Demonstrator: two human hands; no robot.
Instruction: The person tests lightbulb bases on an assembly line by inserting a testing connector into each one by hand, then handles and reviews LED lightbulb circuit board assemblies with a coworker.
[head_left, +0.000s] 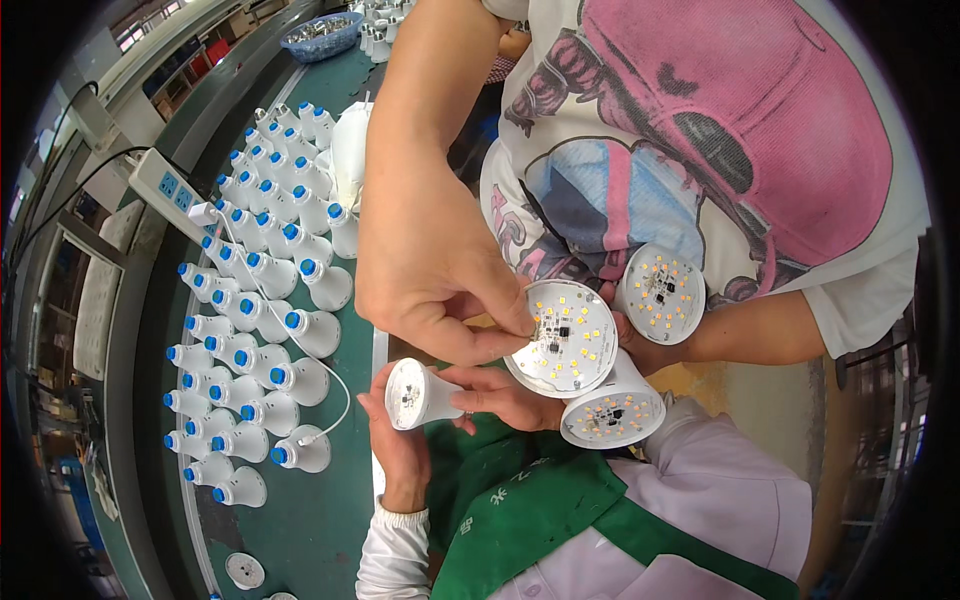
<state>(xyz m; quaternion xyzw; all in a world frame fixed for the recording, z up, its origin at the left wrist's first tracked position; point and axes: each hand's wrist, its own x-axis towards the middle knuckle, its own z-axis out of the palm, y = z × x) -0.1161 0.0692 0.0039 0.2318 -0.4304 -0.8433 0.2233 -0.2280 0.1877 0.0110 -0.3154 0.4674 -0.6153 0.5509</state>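
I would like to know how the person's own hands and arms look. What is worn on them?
The left hand and right hand wear no gloves. On the left arm is a loose white sleeve, gathered at the wrist. The right wrist and forearm are mostly hidden, so I cannot tell what covers them. Around the shoulders, the shirt is pale lavender.

Pale lavender shirt (pixel 740 490) w/ collar (pixel 665 580) & buttons, green apron (pixel 545 500) w/ lt. lettering, matching diag. strap (pixel 690 555). L arm: white sleeve (pixel 393 560), gathered cuff. L hand (pixel 405 460) & R hand (pixel 515 400) bare.
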